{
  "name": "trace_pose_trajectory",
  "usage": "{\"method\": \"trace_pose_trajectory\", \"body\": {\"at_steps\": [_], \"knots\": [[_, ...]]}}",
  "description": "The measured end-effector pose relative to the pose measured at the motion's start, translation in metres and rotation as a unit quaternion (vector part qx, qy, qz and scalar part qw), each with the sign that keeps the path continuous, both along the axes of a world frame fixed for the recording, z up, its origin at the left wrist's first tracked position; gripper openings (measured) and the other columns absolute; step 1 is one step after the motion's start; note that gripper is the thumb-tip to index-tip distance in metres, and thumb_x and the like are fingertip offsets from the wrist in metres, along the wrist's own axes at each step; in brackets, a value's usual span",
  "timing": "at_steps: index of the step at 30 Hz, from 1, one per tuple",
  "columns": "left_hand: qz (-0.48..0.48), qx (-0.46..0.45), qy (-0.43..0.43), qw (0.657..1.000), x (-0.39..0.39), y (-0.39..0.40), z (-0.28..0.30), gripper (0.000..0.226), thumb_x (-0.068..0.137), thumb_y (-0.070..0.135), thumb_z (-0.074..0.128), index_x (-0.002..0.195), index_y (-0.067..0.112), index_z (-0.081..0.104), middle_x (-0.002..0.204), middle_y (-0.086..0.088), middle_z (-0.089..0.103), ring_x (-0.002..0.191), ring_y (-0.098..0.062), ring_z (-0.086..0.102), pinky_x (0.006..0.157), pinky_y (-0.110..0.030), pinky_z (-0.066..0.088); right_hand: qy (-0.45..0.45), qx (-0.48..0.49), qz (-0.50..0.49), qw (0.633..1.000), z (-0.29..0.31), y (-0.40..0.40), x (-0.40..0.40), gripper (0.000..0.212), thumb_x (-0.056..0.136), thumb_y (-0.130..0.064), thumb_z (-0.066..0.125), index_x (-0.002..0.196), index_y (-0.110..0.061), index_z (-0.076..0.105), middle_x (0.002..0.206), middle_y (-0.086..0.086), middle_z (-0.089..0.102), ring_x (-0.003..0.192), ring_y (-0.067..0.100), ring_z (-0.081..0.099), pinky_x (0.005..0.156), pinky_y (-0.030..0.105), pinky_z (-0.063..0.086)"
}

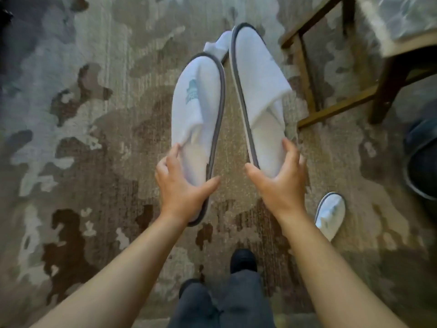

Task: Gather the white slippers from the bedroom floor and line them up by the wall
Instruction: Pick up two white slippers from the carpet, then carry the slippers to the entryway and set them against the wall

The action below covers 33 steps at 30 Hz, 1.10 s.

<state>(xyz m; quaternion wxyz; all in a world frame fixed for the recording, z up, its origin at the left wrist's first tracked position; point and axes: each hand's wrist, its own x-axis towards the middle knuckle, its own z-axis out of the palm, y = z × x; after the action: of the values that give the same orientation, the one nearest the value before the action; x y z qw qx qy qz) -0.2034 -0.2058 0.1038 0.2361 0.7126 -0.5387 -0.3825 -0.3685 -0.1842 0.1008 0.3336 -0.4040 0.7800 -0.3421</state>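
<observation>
Hands reached forward from two bare forearms, each closed around the heel end of a white slipper. The left hand (183,183) curled its fingers along one edge and its thumb along the other edge of the left slipper (197,117), which bore a faded teal logo on its upper and a grey trim around its sole. The right hand (277,179) gripped the right slipper (256,91) the same way, thumb on the inner trim and fingers wrapped over the outer side. Both slippers were lifted clear of the floor, toes pointing away from the person, heels apart and toes tilted toward each other. Behind the two toes, a scrap of white fabric (218,46) showed; whether it was another slipper could not be told.

Below the hands lay a patterned rug (82,138) in mottled brown, beige and grey. A third slipper (331,215) rested on the rug just to the right of the right forearm, not yet picked up. Wooden chair legs (305,74) stood at upper right, and a dark rounded object sat at the right edge, too cropped to identify. The person's dark trousers and one dark shoe (243,260) showed at the bottom.

No wall was visible. Judging from this, gathering was partly done: two slippers in hand, at least one left on the floor, and no lining up begun.
</observation>
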Motion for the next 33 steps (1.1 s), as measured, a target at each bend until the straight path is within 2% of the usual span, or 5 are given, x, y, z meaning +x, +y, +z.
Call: {"method": "trace_pose_trajectory", "body": {"at_steps": [8, 17, 21, 25, 33], "knots": [[-0.093, -0.088, 0.05, 0.991, -0.041, -0.012, 0.202, 0.093, 0.06, 0.04, 0.076, 0.134, 0.03, 0.021, 0.137, -0.006, 0.026, 0.127, -0.019, 0.023, 0.097, -0.032, 0.021, 0.014, -0.072, -0.077, 0.994, 0.205, 0.019, -0.027, 0.083, 0.064, -0.037, 0.073, 0.132, -0.023, 0.028, 0.128, 0.003, 0.035, 0.107, 0.005, 0.026, 0.088, 0.027, 0.029], [-0.286, -0.142, 0.117, 0.94, -0.097, -0.035, 0.307, 0.088, 0.064, 0.027, 0.077, 0.135, 0.015, 0.027, 0.139, -0.012, 0.034, 0.13, -0.024, 0.028, 0.108, -0.035, 0.022, 0.114, -0.142, -0.251, 0.951, 0.323, 0.073, -0.048, 0.083, 0.059, -0.039, 0.074, 0.129, -0.019, 0.033, 0.117, -0.004, 0.034, 0.113, 0.014, 0.035, 0.091, 0.029, 0.031], [-0.425, -0.137, 0.143, 0.883, -0.126, -0.009, 0.337, 0.088, 0.063, 0.032, 0.076, 0.135, 0.017, 0.027, 0.14, -0.012, 0.034, 0.13, -0.025, 0.027, 0.103, -0.032, 0.022, 0.17, -0.151, -0.373, 0.9, 0.36, 0.128, -0.034, 0.085, 0.052, -0.053, 0.062, 0.126, -0.022, 0.035, 0.114, -0.011, 0.033, 0.105, 0.004, 0.032, 0.089, 0.029, 0.034], [-0.552, -0.122, 0.155, 0.81, -0.149, 0.052, 0.365, 0.083, 0.066, 0.03, 0.074, 0.134, 0.017, 0.028, 0.141, -0.014, 0.033, 0.13, -0.03, 0.028, 0.107, -0.047, 0.027, 0.214, -0.13, -0.508, 0.824, 0.388, 0.21, -0.005, 0.084, 0.054, -0.048, 0.064, 0.127, -0.018, 0.035, 0.114, -0.01, 0.032, 0.108, 0.01, 0.035, 0.091, 0.032, 0.036], [-0.764, -0.084, 0.209, 0.604, -0.133, 0.262, 0.405, 0.083, 0.068, 0.032, 0.071, 0.136, 0.018, 0.025, 0.144, -0.012, 0.028, 0.132, -0.028, 0.025, 0.107, -0.046, 0.027, 0.25, -0.061, -0.749, 0.61, 0.417, 0.407, 0.124, 0.082, 0.057, -0.049, 0.067, 0.127, -0.028, 0.03, 0.12, -0.008, 0.033, 0.109, 0.014, 0.035, 0.092, 0.046, 0.043]]}}
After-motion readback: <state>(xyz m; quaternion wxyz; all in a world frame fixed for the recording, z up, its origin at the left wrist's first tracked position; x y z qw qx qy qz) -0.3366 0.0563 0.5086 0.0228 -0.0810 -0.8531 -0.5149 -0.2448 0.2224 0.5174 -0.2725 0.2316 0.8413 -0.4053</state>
